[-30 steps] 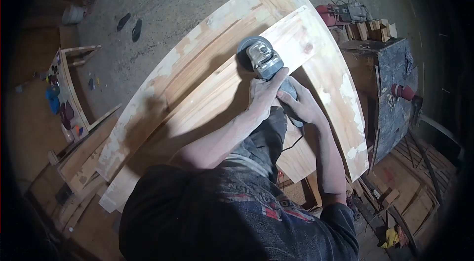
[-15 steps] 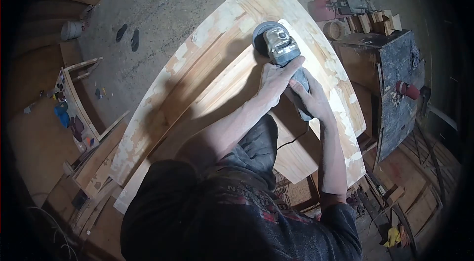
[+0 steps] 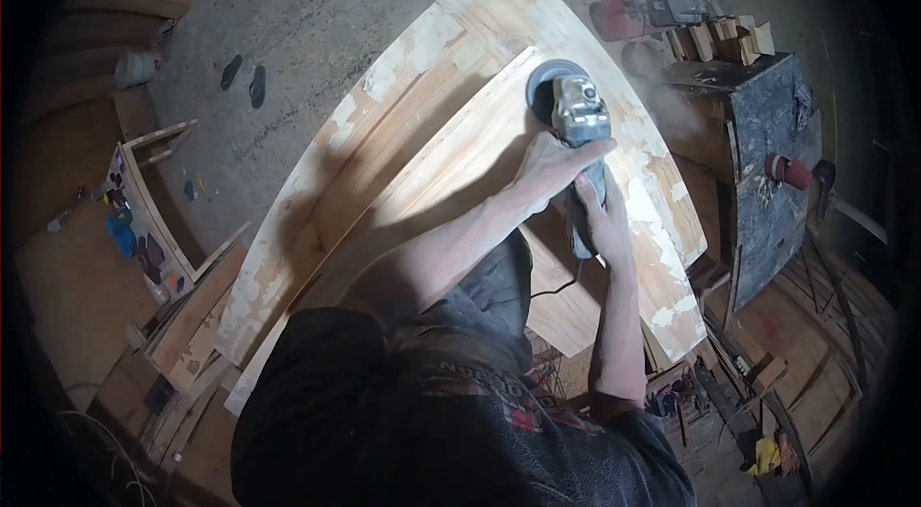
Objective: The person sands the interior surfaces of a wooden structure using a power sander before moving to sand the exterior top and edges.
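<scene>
An angle grinder (image 3: 581,114) with a round disc (image 3: 549,90) at its front lies over a pale wooden panel (image 3: 499,104). My left hand (image 3: 549,167) is closed around the front of the grinder's body, its thumb lying across the top. Farther back, my right hand (image 3: 604,224) wraps the grinder's handle. The disc sits at the panel's upper right part and seems to touch it, though its underside is hidden. From the rear of the grinder a dark cord (image 3: 558,291) trails down. Light patches of filler mark the broad, pointed wooden piece (image 3: 360,114) beneath.
To the right stands a dark, stained workbench (image 3: 777,171) holding a red cup (image 3: 787,171) and wood blocks (image 3: 720,39). A red-and-grey machine (image 3: 643,13) sits on the floor behind. Sandals (image 3: 257,85), a bucket (image 3: 136,69) and a wooden frame (image 3: 158,200) are at left. Dust hangs near the bench.
Both hands have moved the grinder right and slightly toward me. The disc has shifted from the panel's tip to its right side, and a dust haze now shows at right.
</scene>
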`<control>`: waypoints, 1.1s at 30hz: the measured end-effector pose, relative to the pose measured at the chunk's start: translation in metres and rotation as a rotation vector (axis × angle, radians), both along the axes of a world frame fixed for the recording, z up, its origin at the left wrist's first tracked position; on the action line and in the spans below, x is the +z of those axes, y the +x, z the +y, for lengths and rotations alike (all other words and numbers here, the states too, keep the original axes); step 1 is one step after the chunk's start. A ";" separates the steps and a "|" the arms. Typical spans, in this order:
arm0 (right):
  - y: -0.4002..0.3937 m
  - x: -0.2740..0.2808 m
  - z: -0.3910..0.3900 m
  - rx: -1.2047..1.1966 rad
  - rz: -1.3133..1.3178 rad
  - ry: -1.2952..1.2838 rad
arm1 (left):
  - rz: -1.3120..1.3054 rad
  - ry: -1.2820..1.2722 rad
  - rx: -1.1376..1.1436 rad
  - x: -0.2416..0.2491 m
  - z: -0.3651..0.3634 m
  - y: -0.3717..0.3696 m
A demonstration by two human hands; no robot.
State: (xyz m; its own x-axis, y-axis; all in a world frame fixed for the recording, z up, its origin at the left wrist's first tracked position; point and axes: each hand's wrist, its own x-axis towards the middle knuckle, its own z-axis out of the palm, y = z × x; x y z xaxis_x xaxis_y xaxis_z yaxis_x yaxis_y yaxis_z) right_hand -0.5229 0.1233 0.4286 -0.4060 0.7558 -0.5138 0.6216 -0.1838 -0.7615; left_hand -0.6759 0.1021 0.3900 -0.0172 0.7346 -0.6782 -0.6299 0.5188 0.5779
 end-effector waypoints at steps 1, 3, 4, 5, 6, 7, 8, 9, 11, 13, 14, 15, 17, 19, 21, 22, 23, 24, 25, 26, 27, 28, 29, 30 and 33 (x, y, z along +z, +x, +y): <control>0.006 -0.002 -0.006 -0.003 -0.004 0.008 | 0.025 -0.019 -0.079 -0.002 0.000 0.005; 0.010 -0.007 -0.018 -0.067 0.000 -0.012 | 0.101 0.071 -0.023 -0.007 -0.006 0.011; 0.007 -0.007 -0.023 -0.102 0.034 -0.080 | 0.155 0.058 -0.066 -0.009 -0.008 0.008; 0.002 -0.009 -0.026 -0.104 0.037 -0.077 | 0.208 0.044 -0.110 -0.013 -0.010 0.005; -0.007 -0.009 -0.028 -0.087 0.058 -0.038 | 0.179 -0.017 -0.135 0.006 -0.012 -0.010; -0.011 -0.008 -0.030 -0.073 0.075 -0.003 | 0.177 -0.017 -0.142 0.005 -0.016 -0.013; -0.012 -0.014 -0.029 -0.051 0.044 -0.001 | 0.102 -0.004 -0.079 0.001 -0.017 -0.015; -0.018 -0.013 -0.027 -0.053 0.044 0.001 | 0.030 0.009 -0.016 -0.002 -0.017 -0.019; -0.035 -0.006 -0.020 0.019 0.065 0.003 | 0.062 -0.036 0.050 0.002 -0.019 -0.033; -0.051 -0.009 -0.010 0.057 0.069 0.021 | -0.008 0.010 0.181 0.008 -0.020 -0.047; -0.060 -0.005 -0.005 0.089 0.045 0.044 | 0.014 -0.022 0.165 0.004 -0.019 -0.054; -0.063 -0.002 -0.002 0.120 0.015 0.065 | 0.015 -0.028 0.153 0.004 -0.016 -0.055; -0.059 0.002 0.002 0.093 -0.018 -0.025 | -0.047 0.014 0.172 0.007 -0.009 -0.053; -0.049 0.007 0.005 0.068 -0.053 -0.017 | -0.027 0.023 0.189 0.014 -0.005 -0.039; -0.030 -0.003 0.001 0.045 -0.048 0.016 | 0.031 -0.053 0.141 0.016 -0.003 -0.026; -0.020 -0.006 -0.002 0.028 -0.046 0.049 | 0.047 -0.048 0.106 0.010 -0.002 -0.017; -0.009 -0.003 -0.006 0.024 -0.048 0.040 | 0.046 -0.057 0.102 0.005 -0.003 -0.006; 0.000 -0.001 -0.008 -0.013 -0.031 0.027 | 0.064 -0.040 0.062 0.006 -0.003 0.004; 0.007 0.004 -0.010 -0.051 -0.016 0.014 | 0.080 -0.023 0.021 0.006 -0.003 0.014; 0.014 0.013 -0.010 -0.052 -0.062 -0.009 | 0.134 -0.011 0.002 0.007 -0.003 0.024; 0.021 0.014 -0.013 -0.058 -0.066 -0.013 | 0.129 -0.014 -0.005 0.002 -0.004 0.035; 0.028 0.015 -0.016 -0.073 -0.057 0.021 | 0.124 0.038 0.001 -0.005 -0.006 0.045; 0.034 0.015 -0.020 -0.089 -0.047 0.056 | 0.120 0.091 0.008 -0.012 -0.008 0.054; 0.040 0.015 -0.024 -0.096 -0.049 0.050 | 0.119 0.078 -0.029 -0.014 -0.010 0.060; 0.061 0.012 -0.037 -0.151 -0.044 -0.009 | 0.159 0.059 -0.112 -0.018 -0.017 0.080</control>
